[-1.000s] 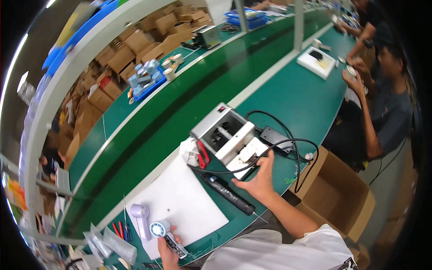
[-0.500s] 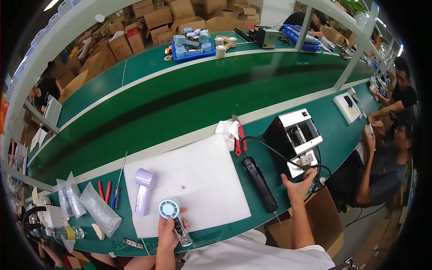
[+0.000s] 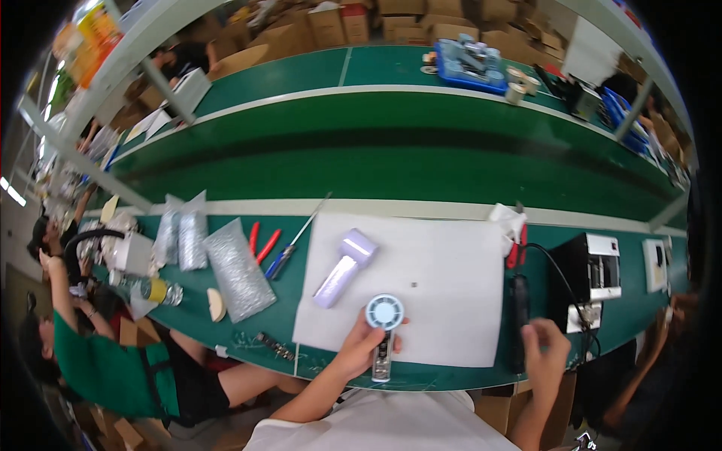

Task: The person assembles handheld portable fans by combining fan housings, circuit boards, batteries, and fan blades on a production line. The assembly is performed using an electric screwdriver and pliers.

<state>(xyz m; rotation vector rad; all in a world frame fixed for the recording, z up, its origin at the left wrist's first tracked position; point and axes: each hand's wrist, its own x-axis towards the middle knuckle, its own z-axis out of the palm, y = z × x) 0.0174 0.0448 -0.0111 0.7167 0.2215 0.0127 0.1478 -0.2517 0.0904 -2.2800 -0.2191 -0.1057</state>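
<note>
My left hand (image 3: pixel 361 347) is wrapped round the handle of a handheld fan (image 3: pixel 384 311) with a light blue round head. Its handle is open along the front, with a circuit board and metal parts showing inside. My right hand (image 3: pixel 547 352) hovers with curled fingers at the right side of a black electric screwdriver (image 3: pixel 519 323); whether they touch, I cannot tell. Anything between those fingers is too small to make out. A white foam sheet (image 3: pixel 451 323) carries a lilac handheld fan (image 3: pixel 346 267) and a tiny dark piece (image 3: pixel 414 285).
Right of the screwdriver stands a black-and-silver screw feeder (image 3: pixel 590 274) with a cable. Red-handled pliers (image 3: pixel 263 244), a blue-handled screwdriver (image 3: pixel 282 263) and bubble-wrap packs (image 3: pixel 239 270) lie left of the sheet. A person in green (image 3: pixel 113 361) sits at the left. A green barrier (image 3: pixel 398 150) runs behind.
My right hand has left the screw feeder and come back beside the black screwdriver. My left hand still holds the fan, now more upright. The whole view has swung left.
</note>
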